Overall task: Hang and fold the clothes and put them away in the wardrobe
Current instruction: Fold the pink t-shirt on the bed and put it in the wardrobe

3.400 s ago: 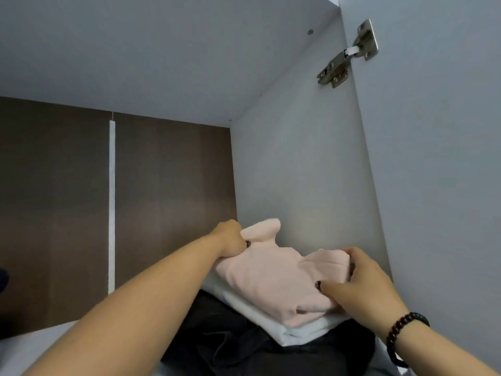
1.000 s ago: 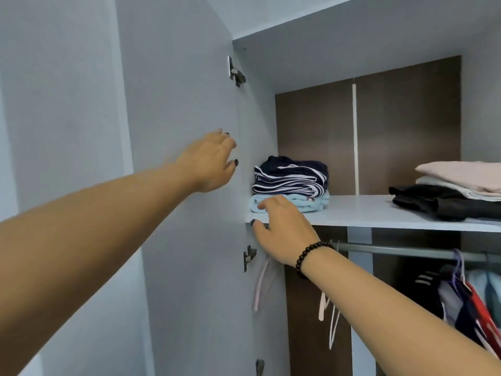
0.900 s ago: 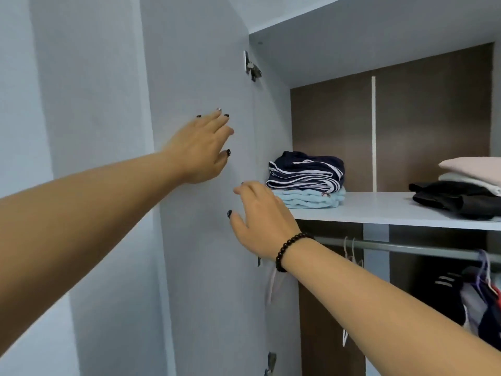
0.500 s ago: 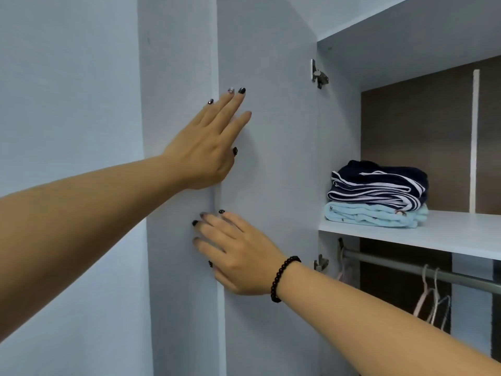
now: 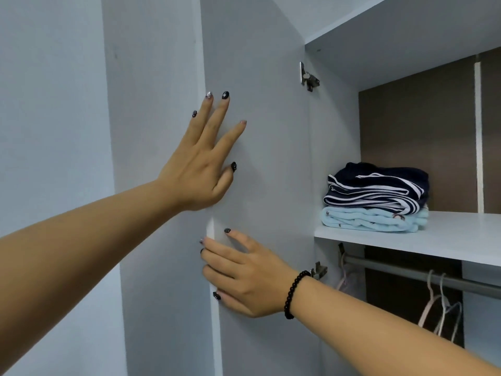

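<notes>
The wardrobe's left door [image 5: 260, 147] stands open, its pale grey inner face towards me. My left hand [image 5: 202, 164] lies flat against that face near the door's free edge, fingers spread and straight. Just below, my right hand [image 5: 244, 278], with a black bead bracelet at the wrist, has its fingers hooked round the door's free edge. Inside, on the white shelf [image 5: 439, 237], a folded navy striped garment [image 5: 376, 188] sits on a folded light blue one [image 5: 371, 219].
A metal hanging rail [image 5: 423, 275] runs under the shelf with bare pink and white hangers [image 5: 439, 310] on it. Two door hinges [image 5: 307, 77] show on the door's hinged side. A pale wall [image 5: 51, 131] fills the left.
My view has swung left from the pink stack on the shelf's right side. Both hands left the clothes and moved onto the open left door.
</notes>
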Demonstrator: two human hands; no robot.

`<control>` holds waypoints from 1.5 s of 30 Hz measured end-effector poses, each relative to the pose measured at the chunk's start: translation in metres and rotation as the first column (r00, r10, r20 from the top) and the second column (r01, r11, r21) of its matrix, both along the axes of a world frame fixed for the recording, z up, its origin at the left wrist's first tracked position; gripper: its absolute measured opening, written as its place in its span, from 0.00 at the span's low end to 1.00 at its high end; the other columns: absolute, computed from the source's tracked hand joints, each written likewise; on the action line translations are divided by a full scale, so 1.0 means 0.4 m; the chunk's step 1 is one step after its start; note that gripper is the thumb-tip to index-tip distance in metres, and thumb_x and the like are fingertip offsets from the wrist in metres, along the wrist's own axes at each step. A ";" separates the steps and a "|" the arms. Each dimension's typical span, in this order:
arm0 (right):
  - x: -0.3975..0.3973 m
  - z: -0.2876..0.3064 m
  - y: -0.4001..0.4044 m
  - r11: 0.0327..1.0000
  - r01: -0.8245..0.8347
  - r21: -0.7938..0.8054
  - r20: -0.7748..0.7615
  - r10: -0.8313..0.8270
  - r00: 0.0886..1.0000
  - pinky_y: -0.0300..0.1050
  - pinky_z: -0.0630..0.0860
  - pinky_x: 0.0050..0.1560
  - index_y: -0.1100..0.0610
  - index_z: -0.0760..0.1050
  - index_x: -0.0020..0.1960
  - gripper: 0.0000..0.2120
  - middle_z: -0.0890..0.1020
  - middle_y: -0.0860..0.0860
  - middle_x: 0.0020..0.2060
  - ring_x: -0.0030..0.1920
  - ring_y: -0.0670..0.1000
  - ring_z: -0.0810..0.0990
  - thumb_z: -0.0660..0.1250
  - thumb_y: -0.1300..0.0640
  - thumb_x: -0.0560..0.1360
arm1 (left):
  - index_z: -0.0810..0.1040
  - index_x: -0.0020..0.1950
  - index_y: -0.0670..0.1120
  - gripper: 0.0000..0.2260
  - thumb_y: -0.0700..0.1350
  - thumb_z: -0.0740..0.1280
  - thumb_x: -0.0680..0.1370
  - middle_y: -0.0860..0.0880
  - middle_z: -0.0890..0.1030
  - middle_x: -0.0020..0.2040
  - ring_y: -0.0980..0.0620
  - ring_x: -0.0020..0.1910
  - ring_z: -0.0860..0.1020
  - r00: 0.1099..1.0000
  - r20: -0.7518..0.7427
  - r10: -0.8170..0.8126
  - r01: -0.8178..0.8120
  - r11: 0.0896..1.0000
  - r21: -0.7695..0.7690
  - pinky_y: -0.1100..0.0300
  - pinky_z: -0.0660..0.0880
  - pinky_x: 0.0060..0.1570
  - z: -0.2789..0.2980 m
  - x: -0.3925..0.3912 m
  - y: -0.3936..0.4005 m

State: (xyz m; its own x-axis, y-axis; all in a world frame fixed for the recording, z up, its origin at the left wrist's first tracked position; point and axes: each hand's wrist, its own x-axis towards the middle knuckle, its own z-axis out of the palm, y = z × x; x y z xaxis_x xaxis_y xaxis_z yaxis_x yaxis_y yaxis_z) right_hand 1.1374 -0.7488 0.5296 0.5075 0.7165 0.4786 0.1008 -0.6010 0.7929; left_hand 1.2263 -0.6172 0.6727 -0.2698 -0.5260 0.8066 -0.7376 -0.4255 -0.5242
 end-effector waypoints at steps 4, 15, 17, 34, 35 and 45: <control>-0.052 -0.015 -0.024 0.997 -0.061 0.053 0.023 0.060 0.998 0.58 0.61 0.70 0.59 0.77 0.57 0.18 0.76 0.56 0.63 0.74 0.55 0.62 0.53 0.51 0.80 | 0.56 0.77 0.37 0.34 0.41 0.60 0.72 0.32 0.48 0.77 0.36 0.78 0.46 0.972 -0.044 -0.232 0.229 0.971 -0.067 0.35 0.51 0.73 -0.006 -0.046 -0.036; -0.304 -0.052 -0.161 0.991 -0.028 0.130 0.089 0.016 0.996 0.62 0.62 0.69 0.60 0.77 0.60 0.17 0.75 0.58 0.66 0.75 0.56 0.61 0.58 0.54 0.76 | 0.46 0.77 0.35 0.38 0.43 0.63 0.74 0.36 0.43 0.78 0.40 0.78 0.43 0.675 -0.342 -0.654 0.578 0.757 -0.306 0.42 0.44 0.76 -0.045 -0.288 -0.210; -0.358 -0.059 -0.196 0.991 0.032 0.133 0.103 -0.046 0.994 0.63 0.62 0.69 0.60 0.76 0.61 0.18 0.74 0.58 0.67 0.75 0.56 0.60 0.60 0.54 0.75 | 0.42 0.79 0.43 0.37 0.45 0.62 0.77 0.44 0.40 0.80 0.45 0.79 0.40 0.567 -0.510 -0.646 0.561 0.757 -0.335 0.39 0.43 0.75 -0.048 -0.334 -0.260; -0.701 -0.098 -0.443 0.459 0.842 0.283 -0.130 -0.851 0.508 0.63 0.42 0.72 0.54 0.47 0.79 0.45 0.42 0.56 0.77 0.76 0.61 0.41 0.68 0.56 0.69 | 0.33 0.77 0.59 0.52 0.62 0.71 0.71 0.41 0.36 0.79 0.31 0.76 0.41 0.491 -0.792 -0.363 0.435 0.890 -0.138 0.34 0.49 0.72 -0.025 -0.548 -0.687; -0.700 -0.105 -0.450 0.435 0.848 0.303 -0.135 -0.861 0.490 0.63 0.36 0.71 0.54 0.42 0.79 0.45 0.37 0.56 0.77 0.75 0.61 0.35 0.67 0.57 0.70 | 0.32 0.76 0.59 0.53 0.63 0.72 0.70 0.41 0.35 0.78 0.31 0.76 0.41 0.512 -0.788 -0.342 0.420 0.900 -0.117 0.33 0.48 0.72 -0.025 -0.547 -0.702; -0.665 -0.120 -0.532 0.214 0.872 0.440 -0.223 -0.915 0.337 0.63 0.23 0.65 0.54 0.24 0.73 0.48 0.21 0.55 0.70 0.68 0.61 0.20 0.62 0.59 0.74 | 0.28 0.75 0.58 0.61 0.62 0.76 0.65 0.40 0.29 0.76 0.31 0.74 0.34 0.563 -0.799 -0.210 0.360 0.933 0.009 0.32 0.44 0.70 -0.041 -0.552 -0.842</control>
